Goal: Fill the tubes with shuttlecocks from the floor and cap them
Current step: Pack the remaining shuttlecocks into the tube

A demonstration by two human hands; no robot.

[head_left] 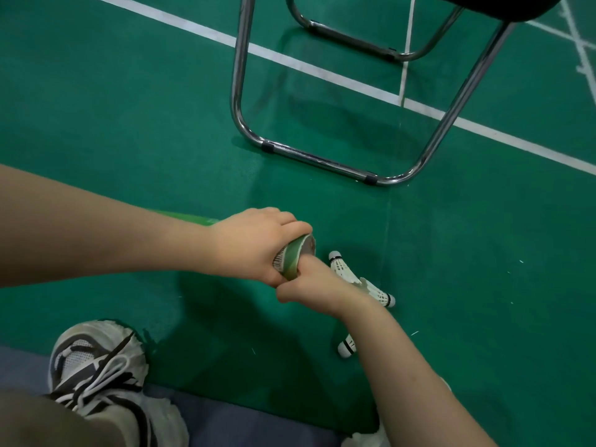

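Green court flooring [129,124] with white boundary lines [322,74] fills the view; a chrome-framed chair [322,162] stands just beyond the hands, and a laced sneaker [96,366] sits at lower left. Left hand [254,243] is wrapped around the green tube [292,258] near its open mouth, holding it tilted toward the right. Right hand [317,285] is curled at the tube's rim, fingers meeting the left hand; whether it holds a shuttlecock cannot be told, as the palm faces away. Two shuttlecocks [342,269] lie together on the floor just beside the right hand, and a third [346,346] lies nearer the body, partly hidden by the right forearm. No cap is visible. Handling, as a judgement: the shuttlecocks are very light, with crushable feather skirts, so they are best taken at the firm cork tip and fed in tip-first. The tube looks like thin card, stiff but easily dented, so a moderate grip close to the mouth suits it. Matte flooring offers good footing and little rolling.
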